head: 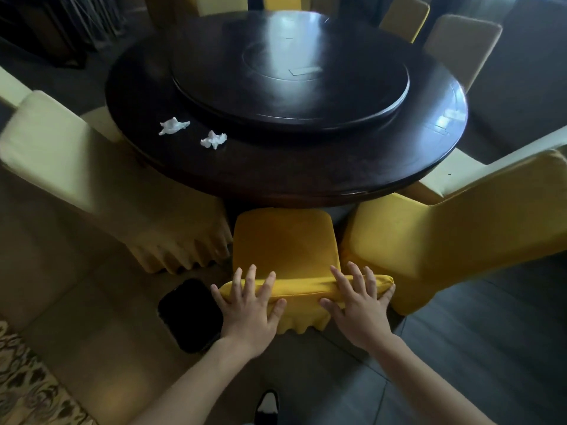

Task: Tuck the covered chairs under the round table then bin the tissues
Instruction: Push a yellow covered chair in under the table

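Note:
A yellow-covered chair [285, 246] stands right in front of me, its seat partly under the dark round table [276, 176]. My left hand [250, 308] lies on the left part of the chair's top edge with fingers spread straight. My right hand [359, 305] lies on the right part of that edge, fingers spread too. Two crumpled white tissues lie on the table's near left: one tissue [173, 125] farther left, the other tissue [214, 139] beside the dark turntable [291, 72].
A covered chair [101, 191] stands at the left and another covered chair [445, 228] at the right, both close to the middle one. More covered chairs ring the far side. A black bin [190, 314] sits on the floor left of my left hand. A patterned carpet [27, 381] lies at the lower left.

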